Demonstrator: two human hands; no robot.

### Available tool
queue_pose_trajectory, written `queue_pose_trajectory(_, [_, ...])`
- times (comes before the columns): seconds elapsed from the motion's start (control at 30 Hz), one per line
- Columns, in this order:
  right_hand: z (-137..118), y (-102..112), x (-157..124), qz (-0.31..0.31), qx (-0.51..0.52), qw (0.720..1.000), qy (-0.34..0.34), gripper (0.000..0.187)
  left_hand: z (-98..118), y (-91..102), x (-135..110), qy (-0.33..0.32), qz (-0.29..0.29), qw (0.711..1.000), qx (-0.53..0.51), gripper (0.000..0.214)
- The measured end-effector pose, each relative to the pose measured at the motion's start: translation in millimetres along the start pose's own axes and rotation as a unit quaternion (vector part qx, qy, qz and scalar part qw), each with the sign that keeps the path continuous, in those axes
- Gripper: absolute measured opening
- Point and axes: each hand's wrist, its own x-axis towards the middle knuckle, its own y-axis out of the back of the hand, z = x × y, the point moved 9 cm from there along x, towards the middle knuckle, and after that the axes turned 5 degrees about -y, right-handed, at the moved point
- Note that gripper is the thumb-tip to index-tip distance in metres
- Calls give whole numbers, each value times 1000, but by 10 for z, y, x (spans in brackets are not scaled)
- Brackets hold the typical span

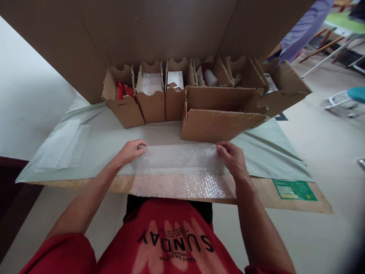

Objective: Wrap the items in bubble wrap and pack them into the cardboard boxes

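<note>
A sheet of clear bubble wrap [179, 167] is spread flat in front of me, over the cloth and the bare front edge of the table. My left hand [133, 150] pinches its far left corner between thumb and fingers. At the far right corner, my right hand [231, 154] grips it in the same way. The near part of the sheet reaches the table's front edge. Just beyond it stands a long cardboard bin [222, 123].
Several cardboard bins [151, 106] line the back, holding red packets [124, 91], bubble wrap and a white box [175, 80]. More bubble wrap sheets [65, 144] lie at left on the pale green cloth [111, 129]. A tall cardboard panel [159, 34] stands behind. A person in purple [305, 32] is at far right.
</note>
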Motion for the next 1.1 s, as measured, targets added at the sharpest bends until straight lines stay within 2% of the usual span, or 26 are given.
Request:
queue_pose_trajectory(0.07, [120,-20,9,19,-50,999,7,31,-162,-104,71,13,10,1000,18,33])
queue_pose_trajectory(0.13, [132,85,-80,65,-95,993,32,32,-253,-83,59,17,59,997,41,43])
queue_pose_trajectory(0.2, [10,202,-264,114,-146,980,79,32,-198,5,-48,-1,140,986,88,53])
queue_pose_trajectory(0.27, [-199,181,-488,131,-176,967,129,30,36,-23,-206,-49,194,969,145,57])
queue_pose_trajectory(0.33, [-430,-57,-685,97,-196,960,174,29,380,-292,-331,-126,166,962,178,58])
queue_pose_trajectory(0.43, [-659,-699,-851,-16,-241,947,211,41,833,-910,-452,-235,50,952,192,62])
queue_pose_trajectory(0.5, [-664,-1070,-869,-82,-275,934,210,49,914,-1207,-458,-250,-7,947,201,66])
queue_pose_trajectory(0.57, [-571,-1241,-840,-119,-301,924,205,51,826,-1330,-420,-235,-38,947,214,68])
queue_pose_trajectory(0.6, [-500,-1240,-819,-125,-311,920,202,50,742,-1328,-403,-227,-45,948,220,67])
queue_pose_trajectory(0.67, [-316,-1089,-777,-113,-326,919,189,50,533,-1225,-403,-211,-45,949,229,65])
queue_pose_trajectory(0.8, [87,-494,-762,-34,-355,924,138,51,64,-856,-537,-146,-14,958,248,61])
queue_pose_trajectory(0.9, [230,-183,-831,13,-369,922,117,51,-131,-657,-666,-89,16,960,267,60])
queue_pose_trajectory(1.0, [131,-143,-859,45,-372,920,114,51,-18,-644,-694,-83,39,961,260,59])
queue_pose_trajectory(1.1, [-176,-452,-813,19,-363,918,158,49,330,-827,-582,-141,40,963,228,59])
